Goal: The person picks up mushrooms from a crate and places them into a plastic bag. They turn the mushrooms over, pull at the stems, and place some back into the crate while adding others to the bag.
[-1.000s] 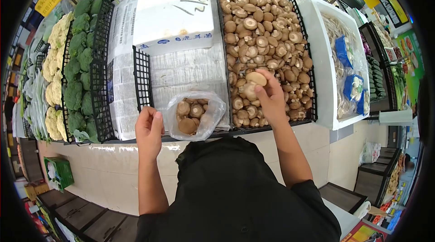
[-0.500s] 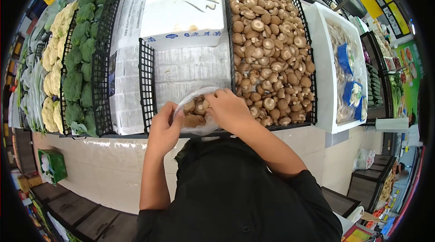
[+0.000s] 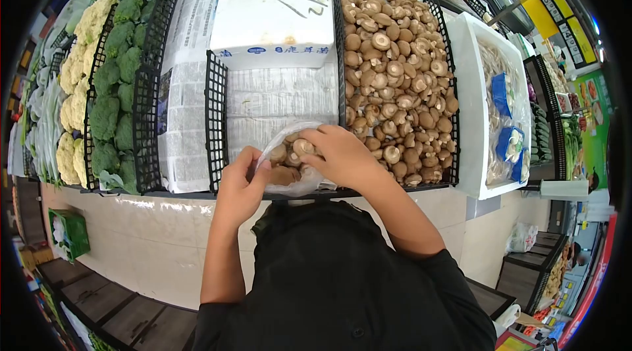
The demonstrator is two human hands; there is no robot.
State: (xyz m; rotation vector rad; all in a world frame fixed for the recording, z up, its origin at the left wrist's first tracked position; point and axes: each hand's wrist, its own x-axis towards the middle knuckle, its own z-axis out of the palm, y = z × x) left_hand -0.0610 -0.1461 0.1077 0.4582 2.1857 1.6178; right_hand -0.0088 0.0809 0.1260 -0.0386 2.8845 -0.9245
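A clear plastic bag [image 3: 299, 186] with several brown mushrooms [image 3: 284, 175] in it lies at the front edge of the newspaper-lined section, its mouth open. My left hand [image 3: 245, 183] pinches the bag's left rim between thumb and fingers. Over the right side of the opening, my right hand [image 3: 342, 157] has its fingers closed at the rim, beside a mushroom [image 3: 303, 147]; whether they hold the rim or that mushroom is hard to make out. Just right of this hand spreads a large heap of loose mushrooms [image 3: 395, 75].
A white foam box [image 3: 273, 5] stands behind the bag. Black mesh dividers [image 3: 216, 121] flank the section. Broccoli [image 3: 105, 121] and cauliflower [image 3: 78, 101] fill the left. On the right is a white foam crate [image 3: 471, 114] of packaged goods. A green basket [image 3: 76, 236] sits on the floor.
My right hand has shifted slightly right, and the bag's mouth looks wider, with more of the mushrooms inside showing. The whole view has also moved a little.
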